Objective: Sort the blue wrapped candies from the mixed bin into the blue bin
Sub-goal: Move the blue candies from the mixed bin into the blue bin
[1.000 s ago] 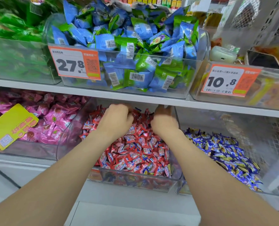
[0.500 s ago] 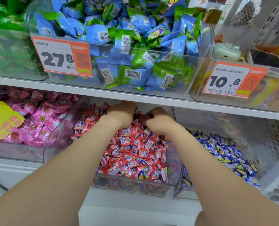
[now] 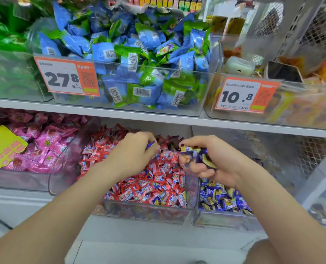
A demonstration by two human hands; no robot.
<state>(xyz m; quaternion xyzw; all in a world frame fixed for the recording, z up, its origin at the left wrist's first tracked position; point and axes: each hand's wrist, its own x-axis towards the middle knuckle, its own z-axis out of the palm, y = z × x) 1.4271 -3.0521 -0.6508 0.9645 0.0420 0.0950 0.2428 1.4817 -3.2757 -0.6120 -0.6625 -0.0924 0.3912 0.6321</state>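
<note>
Showing both hands at the lower bins: the left hand [image 3: 133,155], fingers curled, pinches one blue wrapped candy [image 3: 150,145] above the mixed bin [image 3: 147,213], filled mostly with red wrappers [image 3: 158,180]. The right hand [image 3: 215,162] grips a bunch of blue wrapped candies [image 3: 204,159], glossy violet-blue with yellow patches, above the divide between the mixed bin and the blue bin [image 3: 221,221] just to its right, which holds many more. Neither lot can be counted, and the wrapper print is too blurred to read. On the upper shelf [image 3: 34,107], one price tag [image 3: 66,79] reads "27.8" and a second price tag [image 3: 246,96] reads "10.8".
</note>
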